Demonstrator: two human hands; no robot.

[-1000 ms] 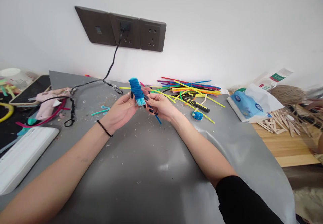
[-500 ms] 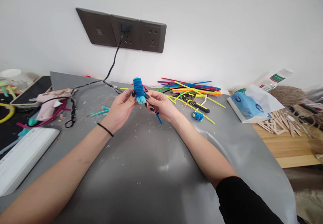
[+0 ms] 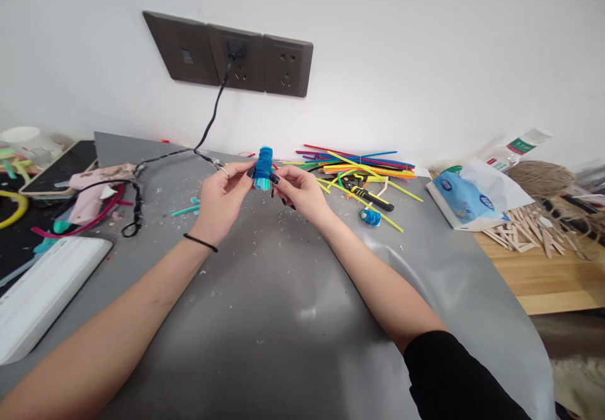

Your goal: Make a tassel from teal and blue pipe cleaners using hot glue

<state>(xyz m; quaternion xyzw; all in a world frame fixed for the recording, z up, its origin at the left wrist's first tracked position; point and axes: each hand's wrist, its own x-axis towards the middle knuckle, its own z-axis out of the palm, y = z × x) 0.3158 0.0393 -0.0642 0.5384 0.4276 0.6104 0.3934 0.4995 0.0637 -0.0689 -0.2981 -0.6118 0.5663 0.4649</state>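
Between my two hands, a little above the grey mat (image 3: pixel 283 319), is a bundle of pipe cleaners (image 3: pixel 264 164), wrapped in dark blue with light turquoise ends at the bottom. It stands roughly upright. My left hand (image 3: pixel 225 196) pinches its left side between thumb and fingers. From the other side, my right hand (image 3: pixel 300 194) grips its lower right edge, fingers curled behind. A smaller blue wrapped piece (image 3: pixel 370 217) lies on the mat to the right of my right hand. Short turquoise pipe cleaner pieces (image 3: pixel 186 210) lie left of my left hand.
Loose coloured pipe cleaners (image 3: pixel 359 161) and yellow-black pliers (image 3: pixel 373 200) lie behind my right hand. A tissue pack (image 3: pixel 460 196), twine ball (image 3: pixel 539 177) and wooden sticks (image 3: pixel 524 231) are at right. A pink glue gun (image 3: pixel 89 196) and white power bank-like block (image 3: pixel 51 297) are at left.
The wrapped bundle has shifted slightly right and turned a little in my hands. My left hand has opened its grip posture somewhat, and the blue strand below my right hand no longer shows.
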